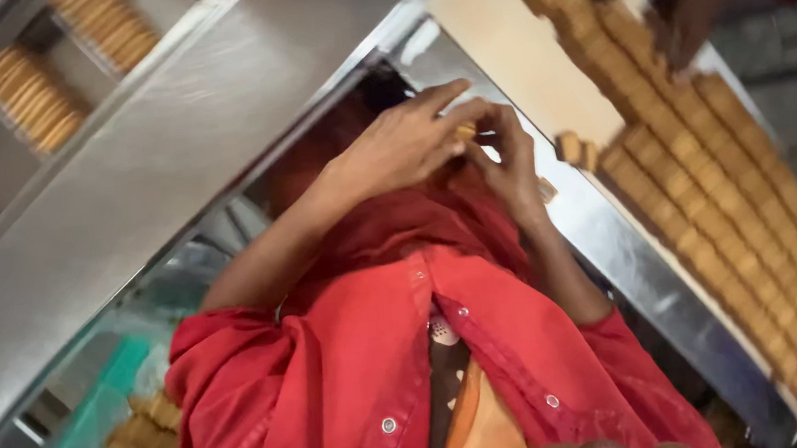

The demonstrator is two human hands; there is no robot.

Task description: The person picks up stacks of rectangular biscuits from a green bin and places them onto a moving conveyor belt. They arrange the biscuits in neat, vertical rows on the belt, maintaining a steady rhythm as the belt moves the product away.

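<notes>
Your left hand (401,146) and right hand (506,150) meet above the steel conveyor edge (615,242), both grips pinching one small biscuit (466,132) between the fingertips. The packed rows of biscuits (706,185) run just beside your right hand. The hold looks shallow; squeeze unevenly and the biscuit could snap or drop onto your red shirt (362,354).

A pale conveyor belt (509,57) with a steel edge (637,269) runs along the right side — on it lie long rows of square biscuits (707,194), tightly stacked on edge. Two loose biscuits (574,150) sit on the belt beside the rows — apart from them.
</notes>
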